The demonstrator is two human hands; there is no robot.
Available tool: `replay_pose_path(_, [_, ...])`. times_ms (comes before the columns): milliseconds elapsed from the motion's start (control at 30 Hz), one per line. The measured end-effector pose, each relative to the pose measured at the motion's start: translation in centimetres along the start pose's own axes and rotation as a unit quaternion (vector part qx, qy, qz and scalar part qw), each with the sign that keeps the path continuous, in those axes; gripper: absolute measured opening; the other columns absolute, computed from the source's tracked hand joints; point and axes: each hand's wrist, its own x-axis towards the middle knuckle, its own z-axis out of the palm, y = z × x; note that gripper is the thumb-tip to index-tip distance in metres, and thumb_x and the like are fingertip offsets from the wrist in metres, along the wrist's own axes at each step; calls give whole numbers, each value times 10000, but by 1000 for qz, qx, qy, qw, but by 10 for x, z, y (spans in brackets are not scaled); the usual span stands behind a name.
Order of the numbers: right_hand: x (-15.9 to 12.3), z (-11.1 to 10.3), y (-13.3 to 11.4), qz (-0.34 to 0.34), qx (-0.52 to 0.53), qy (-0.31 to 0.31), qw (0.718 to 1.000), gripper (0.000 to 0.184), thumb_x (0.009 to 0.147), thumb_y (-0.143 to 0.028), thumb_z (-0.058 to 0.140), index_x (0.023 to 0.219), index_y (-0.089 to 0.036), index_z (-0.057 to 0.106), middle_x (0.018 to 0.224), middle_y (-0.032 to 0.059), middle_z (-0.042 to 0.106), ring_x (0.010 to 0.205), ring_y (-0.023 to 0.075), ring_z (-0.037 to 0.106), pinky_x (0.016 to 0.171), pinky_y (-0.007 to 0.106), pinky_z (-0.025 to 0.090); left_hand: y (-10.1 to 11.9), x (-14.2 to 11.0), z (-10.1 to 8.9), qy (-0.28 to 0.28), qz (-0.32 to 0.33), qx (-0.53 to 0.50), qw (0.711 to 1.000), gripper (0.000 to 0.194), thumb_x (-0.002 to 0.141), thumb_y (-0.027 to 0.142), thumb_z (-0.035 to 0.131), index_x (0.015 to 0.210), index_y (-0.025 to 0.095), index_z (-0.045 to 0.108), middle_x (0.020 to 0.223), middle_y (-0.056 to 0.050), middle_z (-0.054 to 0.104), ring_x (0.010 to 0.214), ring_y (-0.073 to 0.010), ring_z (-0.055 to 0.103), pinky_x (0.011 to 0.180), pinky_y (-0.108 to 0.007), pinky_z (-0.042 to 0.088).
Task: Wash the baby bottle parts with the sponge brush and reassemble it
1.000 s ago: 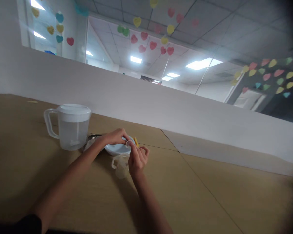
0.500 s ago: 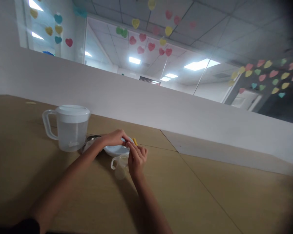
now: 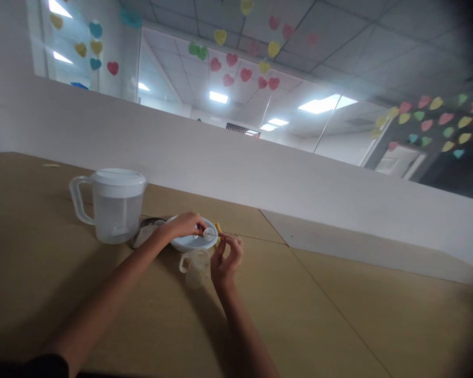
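Over a pale blue bowl (image 3: pixel 185 243), my left hand (image 3: pixel 187 224) pinches a small round white cup-like piece (image 3: pixel 208 231). Its open end faces my right hand (image 3: pixel 227 257), whose fingertips are closed on a thin dark stick (image 3: pixel 215 235). The stick's tip lies at the white piece; I cannot tell how far inside it reaches. Just below the bowl stands a small clear measuring jug (image 3: pixel 196 273), close to my right wrist. A small yellow object (image 3: pixel 218 228) shows at the bowl's right edge, partly behind my right fingers.
Left of the bowl stands a large clear pitcher (image 3: pixel 118 215) with a white lid. Between them lies a metal dish (image 3: pixel 145 232) with something pale in it, partly covered by my left forearm. A low white wall (image 3: pixel 220 157) runs behind the wooden table (image 3: pixel 319 325).
My hands have drawn apart from touching fingertips; the right moved slightly right and down. The white piece and the thin stick between them now show.
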Motion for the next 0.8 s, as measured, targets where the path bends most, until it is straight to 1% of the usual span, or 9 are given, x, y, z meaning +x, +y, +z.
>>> replay_pose_path(100, [2, 1, 0, 12, 7, 34, 999, 183, 903, -75, 434, 1007, -225, 435, 846, 22, 611, 777, 155, 581, 743, 357, 489, 0, 0, 0, 17, -7, 16, 1000, 248, 782, 314, 631, 960, 200, 759, 909, -50, 752, 791, -169, 636, 662, -207, 377])
replay_pose_path(167, [3, 2, 1, 13, 11, 38, 999, 180, 910, -76, 426, 1006, -228, 423, 850, 20, 605, 788, 155, 574, 773, 373, 481, -2, 0, 0, 26, -10, 20, 999, 257, 783, 327, 633, 977, 211, 756, 936, -56, 750, 812, -176, 638, 676, -212, 382])
replay_pose_path(300, [1, 2, 2, 10, 23, 40, 999, 183, 914, -70, 421, 1003, -230, 419, 858, 17, 603, 823, 157, 570, 812, 391, 474, -14, 2, 4, 19, -11, 25, 999, 257, 780, 316, 628, 981, 217, 756, 922, -61, 749, 811, -176, 643, 697, -218, 390])
replay_pose_path(500, [3, 1, -1, -7, 1, 41, 999, 195, 912, -58, 400, 993, -235, 403, 854, 17, 602, 821, 163, 581, 807, 427, 490, -31, 0, 5, 10, -43, 43, 998, 237, 773, 312, 627, 949, 228, 761, 883, -53, 749, 767, -160, 641, 667, -208, 387])
replay_pose_path(567, [7, -1, -2, -11, 5, 51, 999, 184, 913, -66, 400, 980, -237, 408, 847, 19, 597, 825, 166, 582, 797, 432, 501, -38, -3, 3, 10, -60, 67, 996, 201, 761, 273, 626, 897, 230, 767, 856, -48, 748, 743, -152, 633, 654, -205, 380])
replay_pose_path(633, [10, -4, -1, -6, 14, 86, 996, 180, 913, -71, 407, 987, -236, 416, 855, 25, 590, 838, 169, 581, 803, 443, 508, -47, -6, 1, 3, -77, 86, 993, 158, 727, 209, 631, 803, 222, 769, 790, -38, 742, 702, -143, 620, 633, -202, 370])
replay_pose_path(700, [13, -7, 2, 3, 7, 111, 994, 171, 913, -74, 421, 988, -227, 430, 862, 33, 591, 857, 171, 587, 811, 445, 512, -57, -8, -1, -2, -89, 93, 992, 152, 705, 164, 624, 749, 210, 762, 748, -33, 735, 677, -139, 612, 620, -200, 365])
replay_pose_path(733, [13, -7, 5, 8, -6, 109, 994, 158, 913, -77, 428, 976, -220, 445, 861, 37, 597, 861, 171, 594, 810, 437, 516, -61, -9, -1, -2, -93, 95, 991, 159, 708, 158, 616, 754, 209, 760, 752, -33, 735, 682, -137, 613, 624, -199, 367])
replay_pose_path(800, [10, -6, 10, 10, -38, 76, 996, 123, 916, -93, 444, 939, -206, 487, 851, 46, 622, 857, 171, 614, 797, 407, 526, -68, -9, -1, 4, -102, 101, 990, 178, 725, 159, 602, 790, 212, 759, 792, -38, 740, 721, -140, 622, 656, -200, 382])
